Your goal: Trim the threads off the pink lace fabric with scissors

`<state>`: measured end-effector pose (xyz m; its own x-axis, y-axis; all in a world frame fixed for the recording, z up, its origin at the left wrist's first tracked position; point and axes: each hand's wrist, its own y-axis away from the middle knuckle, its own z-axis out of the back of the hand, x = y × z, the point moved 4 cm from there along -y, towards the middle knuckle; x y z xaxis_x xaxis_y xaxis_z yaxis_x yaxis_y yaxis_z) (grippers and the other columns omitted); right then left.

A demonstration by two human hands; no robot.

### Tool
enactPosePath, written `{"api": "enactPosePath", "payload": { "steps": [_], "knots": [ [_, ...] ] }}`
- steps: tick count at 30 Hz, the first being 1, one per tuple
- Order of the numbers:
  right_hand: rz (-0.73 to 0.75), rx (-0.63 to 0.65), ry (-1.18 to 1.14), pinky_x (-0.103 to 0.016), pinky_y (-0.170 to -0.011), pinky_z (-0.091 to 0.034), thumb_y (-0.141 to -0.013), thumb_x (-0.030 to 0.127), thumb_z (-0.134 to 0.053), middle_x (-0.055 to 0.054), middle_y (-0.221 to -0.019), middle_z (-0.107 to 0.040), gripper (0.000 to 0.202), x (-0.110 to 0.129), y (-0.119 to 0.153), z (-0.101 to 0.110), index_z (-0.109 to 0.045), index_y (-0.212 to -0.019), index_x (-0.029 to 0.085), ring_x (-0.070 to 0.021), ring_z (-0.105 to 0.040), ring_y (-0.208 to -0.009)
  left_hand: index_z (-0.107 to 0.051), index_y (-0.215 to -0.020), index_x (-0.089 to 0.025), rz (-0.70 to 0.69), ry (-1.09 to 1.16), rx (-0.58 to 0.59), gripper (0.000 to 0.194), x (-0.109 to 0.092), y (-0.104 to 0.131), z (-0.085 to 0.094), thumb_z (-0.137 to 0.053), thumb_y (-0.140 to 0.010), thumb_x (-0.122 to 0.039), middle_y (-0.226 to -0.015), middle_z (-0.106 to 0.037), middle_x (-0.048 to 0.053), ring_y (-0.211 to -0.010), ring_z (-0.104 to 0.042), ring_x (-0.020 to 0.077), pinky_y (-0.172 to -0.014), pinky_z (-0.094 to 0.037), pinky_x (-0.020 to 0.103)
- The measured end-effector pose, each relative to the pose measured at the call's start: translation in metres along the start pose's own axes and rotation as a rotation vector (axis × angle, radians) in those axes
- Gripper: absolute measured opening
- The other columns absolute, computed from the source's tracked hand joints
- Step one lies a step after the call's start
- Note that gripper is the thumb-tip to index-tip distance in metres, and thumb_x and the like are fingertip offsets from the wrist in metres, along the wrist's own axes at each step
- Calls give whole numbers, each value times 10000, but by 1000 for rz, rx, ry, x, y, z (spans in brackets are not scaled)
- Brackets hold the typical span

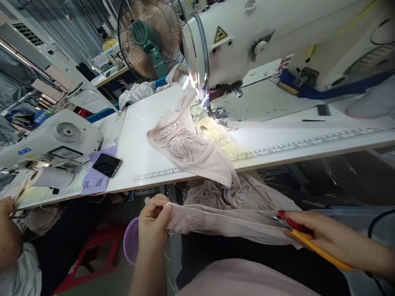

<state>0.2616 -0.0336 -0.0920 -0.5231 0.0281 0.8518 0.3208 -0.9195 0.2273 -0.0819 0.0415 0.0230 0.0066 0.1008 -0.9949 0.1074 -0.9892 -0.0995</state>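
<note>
My left hand [153,224] pinches one end of a pale pink lace garment piece [216,222], stretched across my lap. At the other end of that fabric my right hand [336,238] holds scissors with red and yellow handles [296,230], their blades lying on the cloth. More of the same pink lace fabric [188,150] trails up over the white table's edge toward the needle of the white sewing machine [277,37], lit by its lamp.
A white sewing table [142,123] with a ruler strip along its edge. A second sewing machine [52,139], a phone [107,165] on purple paper, a fan [151,37], a purple basket [131,240], a red stool [92,255]. Another person's hand [8,230] at far left.
</note>
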Motion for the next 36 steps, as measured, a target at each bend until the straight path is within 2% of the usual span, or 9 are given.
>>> {"api": "enactPosePath", "payload": {
  "steps": [2, 5, 8, 12, 16, 23, 26, 31, 36],
  "knots": [
    [-9, 101, -3, -313, -559, -425, -881, 447, -460, -43, -670, -541, 316, 7, -3, -9, -436, -656, 226, -206, -503, -610, -667, -623, -173, -44, -5, 29, 195, -7, 3, 1, -820, -653, -290, -662, -568, 12, -588, -509, 110, -493, -391, 179],
    [-28, 126, -22, -295, -547, -380, -856, 460, -452, 0, -651, -447, 337, 7, -6, -16, -330, -640, 231, -177, -422, -593, -688, -672, -188, -72, -20, 81, 133, -18, 9, 3, -802, -688, -254, -667, -567, 8, -596, -508, 110, -483, -372, 176],
    [-32, 115, -36, -291, -566, -365, -831, 424, -458, 7, -663, -436, 293, 4, -9, -18, -327, -653, 231, -175, -409, -613, -687, -696, -193, -45, -20, 142, 110, -28, 18, 0, -780, -719, -247, -651, -527, -8, -550, -474, 95, -453, -341, 176],
    [11, 171, -53, -280, -584, -386, -766, 324, -482, -9, -670, -514, 192, 7, -13, -22, -375, -644, 222, -182, -471, -629, -669, -673, -184, 11, -19, 47, 181, -40, 32, -5, -808, -694, -299, -667, -500, -12, -532, -449, 87, -441, -320, 182],
    [59, 198, -57, -289, -603, -401, -722, 274, -474, -23, -680, -572, 101, 13, -15, -30, -445, -646, 215, -195, -511, -641, -681, -638, -181, 12, -53, 20, 219, -47, 40, -5, -843, -641, -329, -612, -477, -10, -505, -437, 97, -427, -316, 202],
    [73, 114, -113, -294, -593, -409, -773, 335, -523, -19, -654, -555, 211, 12, -14, -34, -451, -617, 213, -191, -496, -624, -703, -626, -190, -4, -90, 103, 168, -49, 36, 15, -831, -640, -298, -594, -501, -2, -491, -496, 123, -427, -392, 223],
    [43, 21, -152, -279, -561, -395, -784, 411, -571, 2, -635, -497, 294, 10, -11, -30, -431, -616, 215, -170, -456, -591, -702, -653, -190, 14, -116, 80, 132, -47, 34, 26, -809, -656, -267, -633, -519, 3, -508, -515, 132, -426, -419, 229],
    [16, -156, -244, -276, -549, -397, -815, 522, -587, 7, -646, -463, 400, 13, -1, -16, -420, -622, 215, -156, -435, -582, -673, -629, -178, 106, -141, -59, 194, -35, 29, 48, -840, -570, -257, -703, -533, 4, -559, -532, 139, -428, -448, 218],
    [57, -313, -320, -304, -591, -429, -826, 468, -609, -29, -713, -550, 316, 22, 6, -5, -483, -685, 214, -178, -498, -636, -614, -582, -153, 279, -99, -298, 358, -16, 24, 62, -895, -402, -284, -812, -565, 3, -612, -547, 134, -460, -480, 207]
  ]
}}
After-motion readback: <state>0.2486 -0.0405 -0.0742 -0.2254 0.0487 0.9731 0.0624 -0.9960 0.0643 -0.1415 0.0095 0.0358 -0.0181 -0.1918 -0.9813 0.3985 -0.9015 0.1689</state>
